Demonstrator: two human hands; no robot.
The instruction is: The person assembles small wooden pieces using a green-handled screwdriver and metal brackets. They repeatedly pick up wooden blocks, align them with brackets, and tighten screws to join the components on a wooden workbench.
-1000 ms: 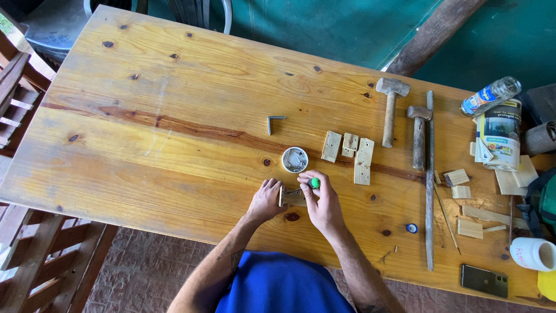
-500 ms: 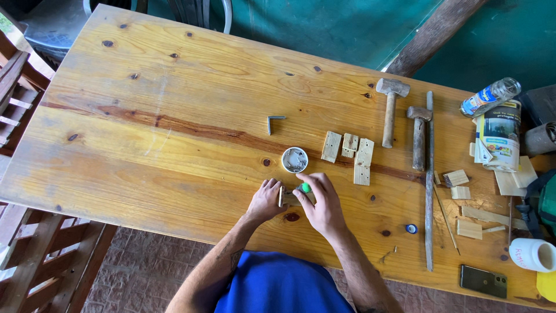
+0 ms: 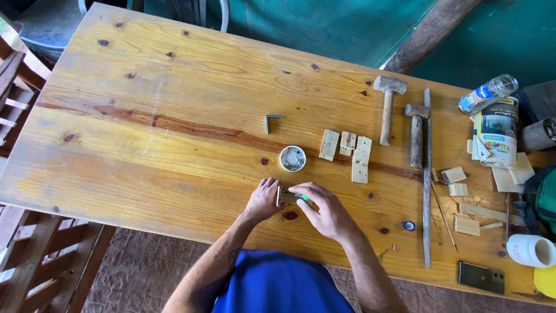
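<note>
My left hand (image 3: 263,200) and my right hand (image 3: 324,210) meet near the front edge of a long wooden table (image 3: 145,145). Between them lies a small wooden piece (image 3: 285,196), pinched by my left fingers. My right hand grips a green-handled tool (image 3: 303,198) whose tip touches that piece; most of the tool is hidden by the fingers. Just beyond the hands stands a small round white cup (image 3: 292,158) with small metal parts in it.
Three drilled wooden slats (image 3: 347,152) lie right of the cup, an L-shaped key (image 3: 271,120) behind it. Two hammers (image 3: 388,110) and a metal rod (image 3: 427,179) lie further right, then wood offcuts (image 3: 466,206), a bottle, a phone (image 3: 481,277) and a white mug (image 3: 530,250).
Both hands have drawn closer together over the small wooden piece, and the green handle has sunk further under my right fingers. Nothing else on the table moved.
</note>
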